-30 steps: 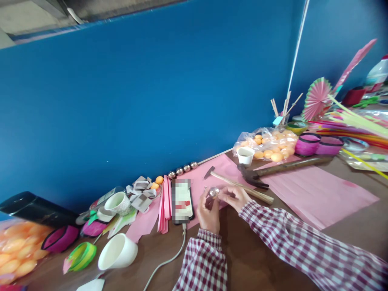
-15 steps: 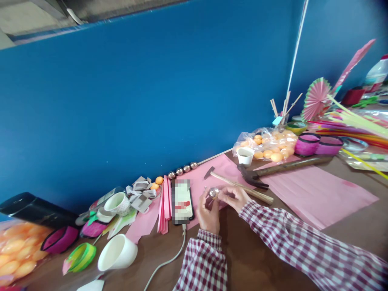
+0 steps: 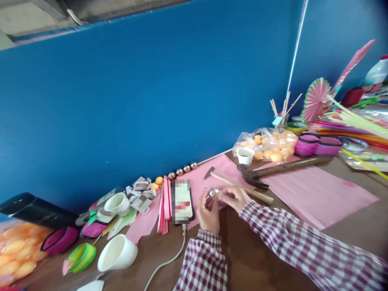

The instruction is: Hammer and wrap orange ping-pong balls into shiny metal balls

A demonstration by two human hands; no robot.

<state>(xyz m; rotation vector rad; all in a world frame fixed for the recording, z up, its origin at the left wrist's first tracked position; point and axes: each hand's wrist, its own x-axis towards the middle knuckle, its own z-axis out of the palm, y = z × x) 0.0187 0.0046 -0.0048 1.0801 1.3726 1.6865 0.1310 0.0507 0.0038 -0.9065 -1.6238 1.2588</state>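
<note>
A shiny silver ball (image 3: 214, 192) is held between my two hands above the pink paper. Fingers of my left hand (image 3: 208, 214) curl round its left side and underside. From the right, my right hand (image 3: 235, 197) pinches at the ball's edge; whether it grips the ball itself or a small piece on it is too small to tell. Just behind my hands lies a small hammer (image 3: 236, 182) with a pale wooden handle. A phone (image 3: 182, 202) with a charging cable lies left of my left hand. Several similar silver balls (image 3: 179, 171) sit in a row along the wall.
A claw hammer (image 3: 291, 166) lies across pink paper (image 3: 324, 194) on the right. Bags of orange balls stand at back right (image 3: 273, 149) and far left (image 3: 18, 250). White cups (image 3: 117, 254) and grey cut pieces (image 3: 142, 196) cover the left side. A blue wall (image 3: 136, 101) bounds the back.
</note>
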